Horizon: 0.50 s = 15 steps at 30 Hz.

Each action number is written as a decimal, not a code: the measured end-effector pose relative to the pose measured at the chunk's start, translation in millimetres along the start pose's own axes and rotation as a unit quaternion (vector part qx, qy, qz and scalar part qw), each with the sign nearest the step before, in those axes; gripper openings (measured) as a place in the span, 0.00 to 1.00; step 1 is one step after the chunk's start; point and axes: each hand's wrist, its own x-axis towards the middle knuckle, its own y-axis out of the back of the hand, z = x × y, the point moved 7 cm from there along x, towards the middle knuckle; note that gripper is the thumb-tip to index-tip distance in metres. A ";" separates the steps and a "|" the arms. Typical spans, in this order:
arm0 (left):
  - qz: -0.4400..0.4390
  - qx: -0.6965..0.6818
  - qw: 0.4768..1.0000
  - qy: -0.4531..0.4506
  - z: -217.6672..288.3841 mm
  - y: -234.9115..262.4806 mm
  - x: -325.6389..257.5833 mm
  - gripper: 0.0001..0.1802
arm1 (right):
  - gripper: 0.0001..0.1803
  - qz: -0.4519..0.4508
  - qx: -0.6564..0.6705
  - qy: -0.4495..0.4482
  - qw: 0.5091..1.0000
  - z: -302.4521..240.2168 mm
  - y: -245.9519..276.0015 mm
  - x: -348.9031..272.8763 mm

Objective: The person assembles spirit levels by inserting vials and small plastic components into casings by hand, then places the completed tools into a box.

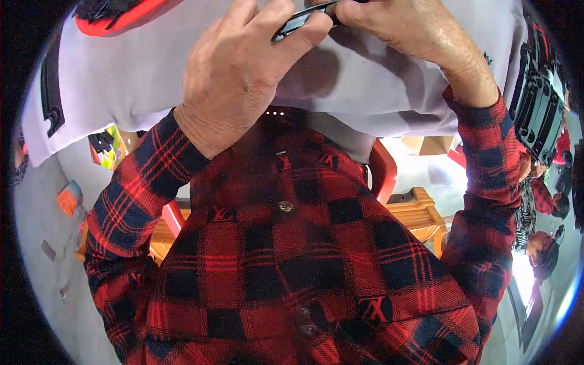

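Note:
At the top edge, above a pale cloth, both hands grip a slim, shiny black piece whose kind I cannot make out. My left hand has its fingers closed around the piece's left end, with the thumb on the near side. With fingers pinched, my right hand grips its right end, and the fingertips are partly cut off by the frame. Left of my left hand, a red tray or basin holds a heap of small black items.
Flat on the cloth's left side lies a black strip-like part. Black moulded parts are stacked at the right edge, beyond my right forearm. Other people sit farther right. Below the cloth are a red chair part and brown slatted furniture.

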 end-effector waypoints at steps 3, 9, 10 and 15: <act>0.000 -0.007 1.000 -0.004 1.6 -0.9 2.3 0.33 | 0.03 0.006 -0.030 0.027 0.999 -9.1 1.9 0.5; 0.004 0.014 1.000 -0.004 2.7 -0.2 1.7 0.31 | 0.02 0.012 -0.128 -0.036 0.991 5.6 4.6 0.8; 0.004 0.012 1.000 -0.003 2.8 -0.9 2.0 0.30 | 0.02 0.000 -0.116 -0.036 0.993 6.7 3.4 0.4; 0.044 -0.009 0.999 0.004 0.8 4.5 0.7 0.25 | 0.03 0.005 -0.156 -0.009 0.988 7.7 3.7 4.5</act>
